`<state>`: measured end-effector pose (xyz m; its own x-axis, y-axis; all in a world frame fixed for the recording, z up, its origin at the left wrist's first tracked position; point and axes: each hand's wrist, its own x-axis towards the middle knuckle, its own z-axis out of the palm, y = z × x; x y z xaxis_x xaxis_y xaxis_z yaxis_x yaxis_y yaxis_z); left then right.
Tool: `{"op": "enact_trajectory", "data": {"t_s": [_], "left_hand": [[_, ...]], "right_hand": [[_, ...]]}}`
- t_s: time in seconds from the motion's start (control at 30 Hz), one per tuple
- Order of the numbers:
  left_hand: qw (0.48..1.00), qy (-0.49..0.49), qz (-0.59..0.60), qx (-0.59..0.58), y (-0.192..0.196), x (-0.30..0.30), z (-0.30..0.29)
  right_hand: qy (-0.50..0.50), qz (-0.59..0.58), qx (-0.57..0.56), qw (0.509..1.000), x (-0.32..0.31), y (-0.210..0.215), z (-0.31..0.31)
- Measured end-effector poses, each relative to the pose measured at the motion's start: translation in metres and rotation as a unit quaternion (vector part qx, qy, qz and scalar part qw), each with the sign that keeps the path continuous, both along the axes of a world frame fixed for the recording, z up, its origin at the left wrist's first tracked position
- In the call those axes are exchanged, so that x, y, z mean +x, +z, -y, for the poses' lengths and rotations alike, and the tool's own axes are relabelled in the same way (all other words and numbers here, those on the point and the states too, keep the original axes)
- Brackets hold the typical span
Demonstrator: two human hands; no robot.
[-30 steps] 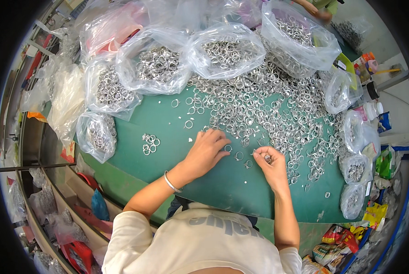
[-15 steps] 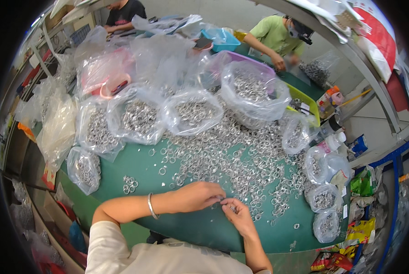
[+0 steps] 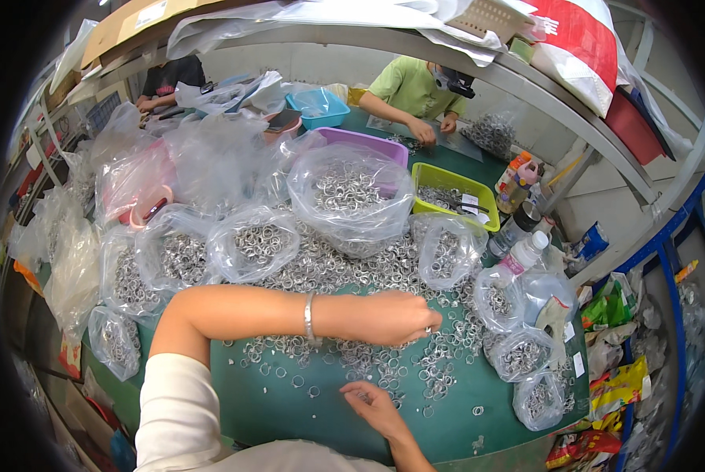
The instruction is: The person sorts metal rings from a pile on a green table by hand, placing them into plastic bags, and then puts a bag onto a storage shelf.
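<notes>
Grip of the left hand [image 3: 396,316]: fingers curled loosely, knuckles up, fingertips resting on the heap of small metal rings [image 3: 352,267] spread over the green worktop [image 3: 282,405]; whether a ring is pinched beneath the fingers cannot be told. A thin bracelet [image 3: 308,316] circles the left wrist, and the forearm crosses the near edge of the heap from the left. Grip of the right hand [image 3: 376,405]: nearer the body than the heap, fingers bent narrow with tips together on the bare worktop just short of the scattered rings; anything held is too small to make out.

The heap lies at the worktop's centre. Clear plastic bags of rings ring it: a large full bag [image 3: 351,195] behind it, two smaller bags [image 3: 254,242] to its left rear, and several small bags [image 3: 525,354] along its right edge. Behind the heap to the right stands a lime-green tray [image 3: 447,177], with a purple tub [image 3: 368,145] beside it and a blue tub [image 3: 319,106] farther back. Plastic bottles [image 3: 522,252] stand right of the heap. Beyond, a person in a green shirt [image 3: 407,86] works at the far end.
</notes>
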<state>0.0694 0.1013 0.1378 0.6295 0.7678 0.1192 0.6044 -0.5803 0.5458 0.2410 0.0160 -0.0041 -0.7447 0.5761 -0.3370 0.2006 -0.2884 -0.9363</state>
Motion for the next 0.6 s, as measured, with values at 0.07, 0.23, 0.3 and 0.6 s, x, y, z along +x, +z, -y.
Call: {"op": "enact_trajectory", "data": {"t_s": [0.07, 0.23, 0.3, 0.6], "left_hand": [[1.0, -0.001, 0.026, 0.011, 0.002, -0.007, -0.006], [0.993, 0.053, -0.001, 0.109, 0.016, -0.032, -0.014], [0.981, 0.097, 0.029, 0.167, 0.038, -0.046, -0.036], [0.857, 0.401, 0.001, 0.324, 0.055, -0.14, -0.112]], "right_hand": [[0.01, -0.007, 0.024, 1.0, 0.0, -0.007, -0.003], [0.036, -0.013, 0.025, 0.999, 0.0, -0.009, -0.001], [0.025, -0.026, 0.041, 0.998, 0.001, -0.012, 0.0], [0.028, -0.023, 0.024, 0.999, 0.001, -0.009, 0.001]]}}
